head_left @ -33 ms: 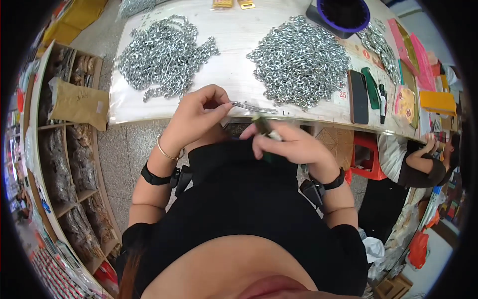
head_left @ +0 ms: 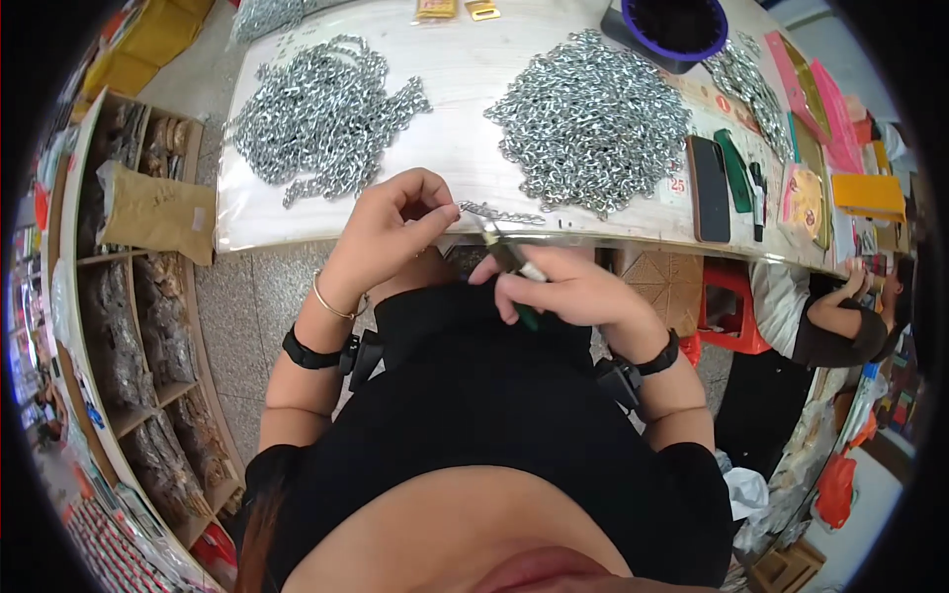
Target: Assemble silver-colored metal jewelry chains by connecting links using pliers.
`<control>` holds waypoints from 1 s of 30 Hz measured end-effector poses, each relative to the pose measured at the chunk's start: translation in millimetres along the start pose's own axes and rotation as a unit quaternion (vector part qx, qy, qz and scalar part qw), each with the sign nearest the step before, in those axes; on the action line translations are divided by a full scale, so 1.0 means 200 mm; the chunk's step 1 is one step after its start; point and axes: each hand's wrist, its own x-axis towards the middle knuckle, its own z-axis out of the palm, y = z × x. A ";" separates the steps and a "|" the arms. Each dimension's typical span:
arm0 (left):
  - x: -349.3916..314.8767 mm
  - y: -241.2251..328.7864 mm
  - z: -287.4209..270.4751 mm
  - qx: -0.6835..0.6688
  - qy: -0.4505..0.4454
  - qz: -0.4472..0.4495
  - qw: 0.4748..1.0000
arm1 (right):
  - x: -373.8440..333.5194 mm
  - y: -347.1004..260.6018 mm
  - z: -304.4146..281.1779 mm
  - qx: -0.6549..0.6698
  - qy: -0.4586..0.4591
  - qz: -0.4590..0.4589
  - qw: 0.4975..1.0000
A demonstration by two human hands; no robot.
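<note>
My left hand [head_left: 400,222] is closed in a pinch at the table's front edge, thumb and forefinger on the end of a short silver chain [head_left: 509,215]. The rest of that chain lies along the edge to the right. In my right hand [head_left: 554,282] are green-handled pliers [head_left: 506,255], held low beside the edge. Their narrow tip points up and left, close to the chain by my left fingertips; whether it touches cannot be made out. Two heaps of silver chain lie beyond my hands, a left heap [head_left: 311,119] and a right heap [head_left: 598,124].
A dark phone [head_left: 708,188], a green tool [head_left: 733,170] and a marker [head_left: 758,203] lie right of the heaps. At the back stands a purple-rimmed container [head_left: 682,61]. Shelves of bagged goods [head_left: 138,326] are at left. A red stool [head_left: 732,306] and another person [head_left: 845,321] are at right.
The pliers have swung so that their tip points up and left towards the pinched chain. My left hand has stayed nearly still, and the view has shifted slightly.
</note>
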 end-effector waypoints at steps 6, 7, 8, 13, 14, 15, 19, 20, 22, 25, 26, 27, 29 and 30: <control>0.02 0.00 0.05 -0.040 0.040 -0.013 0.998 | 0.06 0.12 0.07 0.192 -0.010 0.140 0.971; 0.02 0.00 0.06 -0.038 0.036 -0.013 0.999 | 0.06 0.14 0.07 0.194 -0.007 0.137 0.971; 0.02 0.01 0.07 0.004 0.049 0.022 0.999 | 0.05 0.15 0.06 0.199 -0.008 0.137 0.970; 0.03 0.01 0.11 0.172 0.084 0.161 0.968 | 0.06 0.19 0.04 0.222 -0.016 0.151 0.963; 0.03 0.01 0.11 0.214 0.091 0.196 0.953 | 0.07 0.20 0.04 0.228 -0.022 0.157 0.961; 0.03 0.02 0.12 0.215 0.085 0.199 0.952 | 0.07 0.20 0.03 0.231 -0.017 0.153 0.961; 0.04 0.04 0.14 0.284 0.072 0.219 0.931 | 0.07 0.21 0.02 0.243 -0.010 0.158 0.957; 0.04 0.04 0.14 0.286 0.072 0.217 0.931 | 0.07 0.21 0.01 0.222 -0.015 0.146 0.964; 0.05 0.04 0.14 0.288 0.075 0.213 0.931 | 0.07 0.21 0.01 0.177 -0.027 0.124 0.976; 0.08 0.01 0.14 0.259 0.084 0.226 0.935 | 0.07 0.22 0.00 0.183 -0.017 0.117 0.976; 0.09 0.00 0.14 0.244 0.089 0.233 0.937 | 0.08 0.22 0.00 0.185 -0.012 0.114 0.976; 0.08 -0.02 0.15 0.245 0.093 0.234 0.936 | 0.09 0.23 0.00 0.182 -0.015 0.113 0.977; 0.07 -0.06 0.16 0.060 0.103 0.102 0.988 | 0.10 0.24 0.00 0.206 -0.025 0.109 0.972; 0.07 -0.08 0.16 -0.036 0.105 0.035 0.993 | 0.11 0.24 0.00 0.218 -0.029 0.107 0.970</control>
